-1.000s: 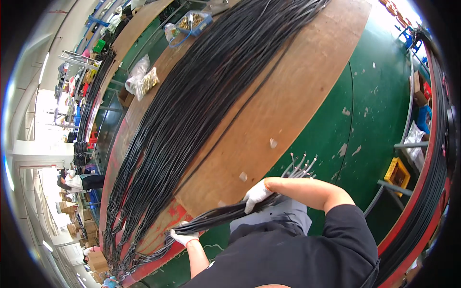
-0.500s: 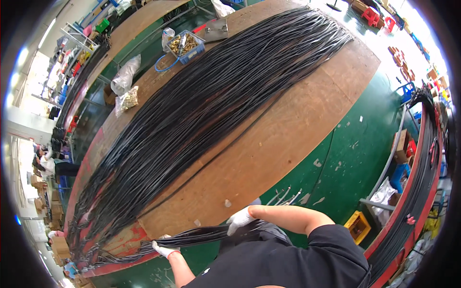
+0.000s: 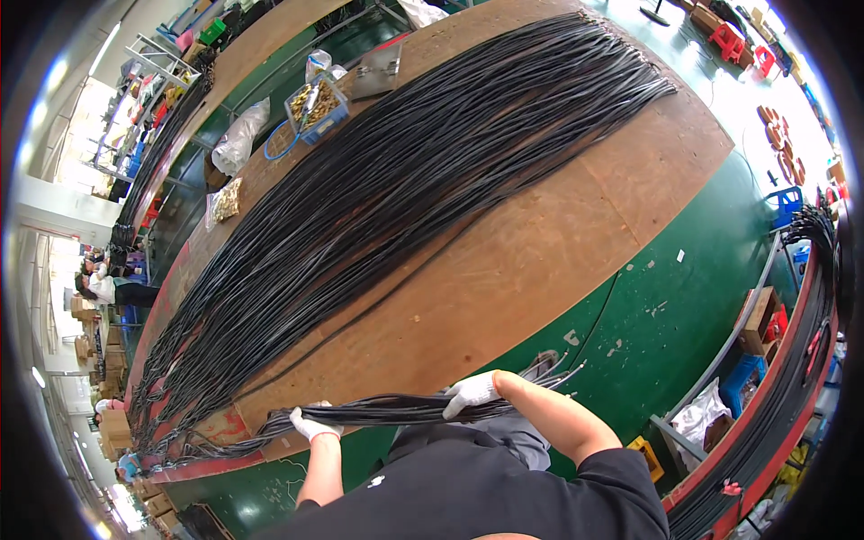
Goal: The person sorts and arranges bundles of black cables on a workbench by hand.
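Observation:
A bundle of long black cables [image 3: 387, 411] runs along the near edge of the table in front of my body. My left hand [image 3: 315, 424], in a white knit glove, is closed round the bundle. Farther right, my right hand [image 3: 470, 396], gloved the same way, grips it near its right end. Loose cable ends with pale tips stick out beyond that hand, over the green floor. To the left, the bundle trails down among other cables on the table. A wide layer of black cables [image 3: 396, 180] covers much of the wooden table [image 3: 540, 243].
Along the table's far side are a blue basket of brass-coloured fittings [image 3: 330, 121], a metal box [image 3: 376, 70] and a bag of fittings [image 3: 227, 200]. At right stands a red-edged rack [image 3: 765, 450] carrying more cables. Another person [image 3: 112, 288] is at the far left.
Both hands have moved the bundle up and toward the table, my left hand the more. The view has also shifted slightly.

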